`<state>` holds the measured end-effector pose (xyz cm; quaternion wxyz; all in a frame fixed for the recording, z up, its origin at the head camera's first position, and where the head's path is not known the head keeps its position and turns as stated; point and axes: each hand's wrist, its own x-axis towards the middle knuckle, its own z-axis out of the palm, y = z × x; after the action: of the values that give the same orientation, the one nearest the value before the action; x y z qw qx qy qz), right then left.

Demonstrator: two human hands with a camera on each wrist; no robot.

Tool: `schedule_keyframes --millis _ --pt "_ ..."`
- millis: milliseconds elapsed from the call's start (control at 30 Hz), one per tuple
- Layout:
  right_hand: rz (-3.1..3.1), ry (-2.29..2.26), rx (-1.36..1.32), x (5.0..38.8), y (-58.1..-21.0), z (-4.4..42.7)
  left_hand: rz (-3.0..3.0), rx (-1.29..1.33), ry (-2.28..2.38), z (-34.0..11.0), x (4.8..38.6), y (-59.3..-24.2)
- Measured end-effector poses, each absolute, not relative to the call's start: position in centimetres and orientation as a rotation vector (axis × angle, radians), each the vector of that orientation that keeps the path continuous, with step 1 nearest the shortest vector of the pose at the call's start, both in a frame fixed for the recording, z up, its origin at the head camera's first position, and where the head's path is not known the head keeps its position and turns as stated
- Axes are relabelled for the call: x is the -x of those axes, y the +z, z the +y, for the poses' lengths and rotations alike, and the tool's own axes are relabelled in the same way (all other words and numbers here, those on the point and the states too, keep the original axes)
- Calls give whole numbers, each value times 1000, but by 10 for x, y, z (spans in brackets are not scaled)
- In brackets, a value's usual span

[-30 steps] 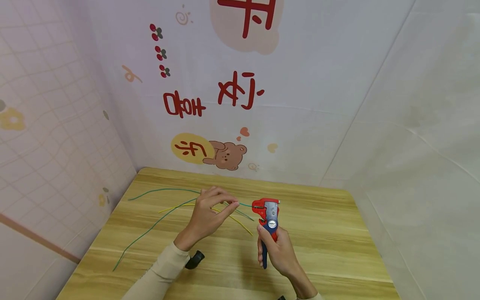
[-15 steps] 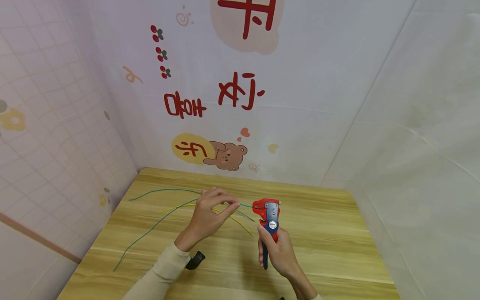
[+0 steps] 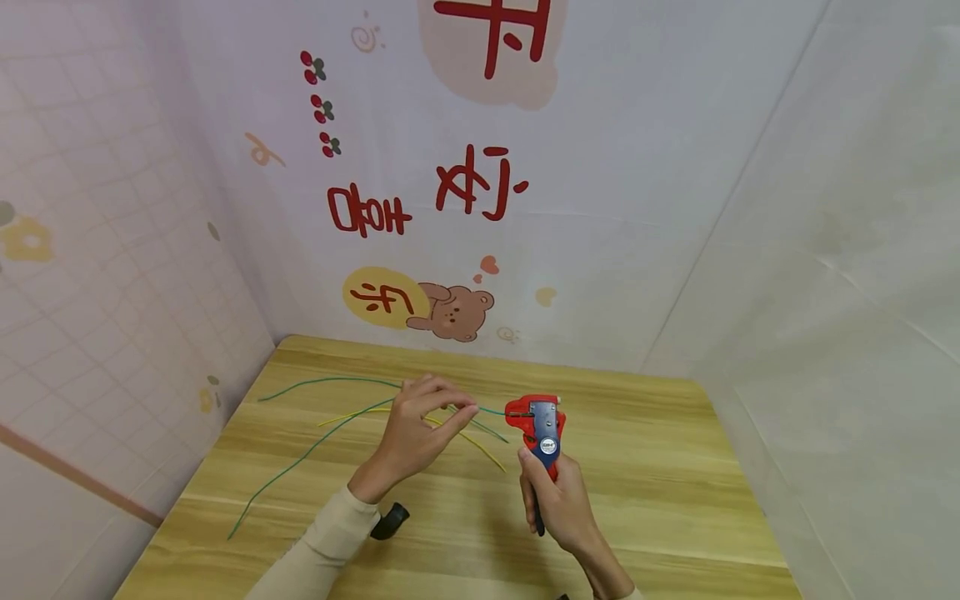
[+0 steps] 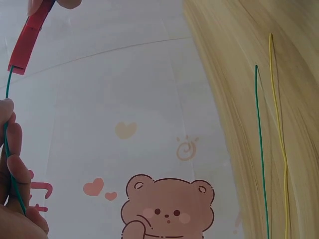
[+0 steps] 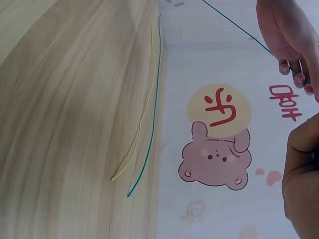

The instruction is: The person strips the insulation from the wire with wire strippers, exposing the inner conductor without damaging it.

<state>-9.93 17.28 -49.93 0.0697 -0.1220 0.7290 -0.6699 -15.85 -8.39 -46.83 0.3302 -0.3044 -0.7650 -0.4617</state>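
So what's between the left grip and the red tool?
Green wire runs from the left grip to the red tool; the left wrist view shows it.

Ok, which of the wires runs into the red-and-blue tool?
The green wire pinched in the left hand; its end meets the tool. The other green wire and the yellow wire lie on the table.

At lower center of the head view, a bare right hand (image 3: 560, 497) hides part of the handles of a red-and-blue wire stripper (image 3: 542, 419), its round white label (image 3: 549, 446) too small to read. The left hand (image 3: 408, 427) covers stretches of thin green wires (image 3: 330, 379) and a thin yellow wire (image 3: 483, 451). The left-wrist frame crops the stripper, upper left.
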Motion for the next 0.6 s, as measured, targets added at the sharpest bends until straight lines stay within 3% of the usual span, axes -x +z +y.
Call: schedule_keyframes --millis 600 --pt "2156 -2012 361 99 -498 170 -2005 785 -1202 -86 159 -469"
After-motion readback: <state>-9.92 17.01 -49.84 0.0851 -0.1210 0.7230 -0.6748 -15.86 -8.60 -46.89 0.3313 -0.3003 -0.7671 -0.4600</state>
